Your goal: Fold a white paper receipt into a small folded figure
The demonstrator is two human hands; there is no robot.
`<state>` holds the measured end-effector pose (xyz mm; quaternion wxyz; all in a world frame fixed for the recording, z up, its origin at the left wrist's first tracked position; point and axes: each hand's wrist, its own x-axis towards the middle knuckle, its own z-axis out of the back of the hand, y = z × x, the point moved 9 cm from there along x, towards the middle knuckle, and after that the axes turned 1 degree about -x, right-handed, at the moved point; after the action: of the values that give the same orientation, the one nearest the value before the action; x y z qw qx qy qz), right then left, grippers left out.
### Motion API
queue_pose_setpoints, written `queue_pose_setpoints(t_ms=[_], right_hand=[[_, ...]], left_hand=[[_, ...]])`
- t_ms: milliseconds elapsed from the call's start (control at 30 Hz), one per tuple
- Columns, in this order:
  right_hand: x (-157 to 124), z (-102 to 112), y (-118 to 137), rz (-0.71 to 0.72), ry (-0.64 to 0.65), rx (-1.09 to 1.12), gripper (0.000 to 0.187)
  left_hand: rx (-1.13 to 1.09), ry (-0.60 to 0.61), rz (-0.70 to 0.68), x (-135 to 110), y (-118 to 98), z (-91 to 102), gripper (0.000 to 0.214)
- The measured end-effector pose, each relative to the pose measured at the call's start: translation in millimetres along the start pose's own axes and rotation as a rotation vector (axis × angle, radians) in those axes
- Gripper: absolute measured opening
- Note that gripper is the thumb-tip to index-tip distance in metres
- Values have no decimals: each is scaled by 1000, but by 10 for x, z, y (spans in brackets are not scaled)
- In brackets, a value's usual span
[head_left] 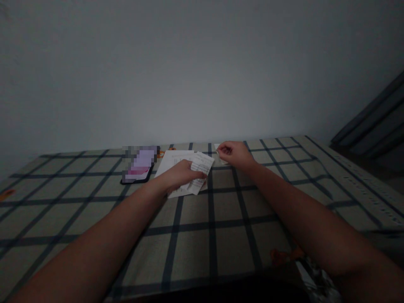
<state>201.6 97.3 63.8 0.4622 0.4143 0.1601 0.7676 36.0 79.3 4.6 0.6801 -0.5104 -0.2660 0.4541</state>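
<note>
My left hand (183, 173) lies on a small pile of white printed papers (176, 162) on the checked cloth, its fingers curled round a crumpled receipt (203, 165). My right hand (234, 154) is just to the right of the pile, fingers pinched on a small white slip of paper (217, 147) near the far edge. Both forearms reach in from the bottom of the view.
A phone (139, 168) with a lit screen lies left of the papers. The checked cloth (221, 227) covers the whole surface up to a plain wall. Dark furniture (375, 126) stands at the right. A patterned thing (315, 277) sits at the bottom right.
</note>
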Motion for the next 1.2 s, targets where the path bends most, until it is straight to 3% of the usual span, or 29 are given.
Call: queue_pose_setpoints(t_ms=[100, 233, 333, 467, 733, 967, 1200], right_hand=[[-16, -21, -11, -40, 5, 107, 21], [-102, -295, 187, 13, 235, 168, 28], [-159, -399, 333, 74, 286, 207, 30], [-159, -426, 332, 77, 225, 250, 29], [-137, -485, 228, -79, 236, 512, 26], [-134, -434, 233, -49, 206, 464, 22], [-145, -447, 214, -53, 203, 442, 20]], left_hand=[[-177, -88, -60, 18, -48, 41, 36], [-454, -225, -116, 32, -68, 118, 39], [-571, -247, -165, 25, -110, 119, 38], [-601, -206, -176, 19, -144, 60, 38], [-629, -259, -150, 29, -78, 92, 43], [-640, -240, -182, 25, -113, 60, 38], [-506, -309, -222, -9, -140, 144, 39]])
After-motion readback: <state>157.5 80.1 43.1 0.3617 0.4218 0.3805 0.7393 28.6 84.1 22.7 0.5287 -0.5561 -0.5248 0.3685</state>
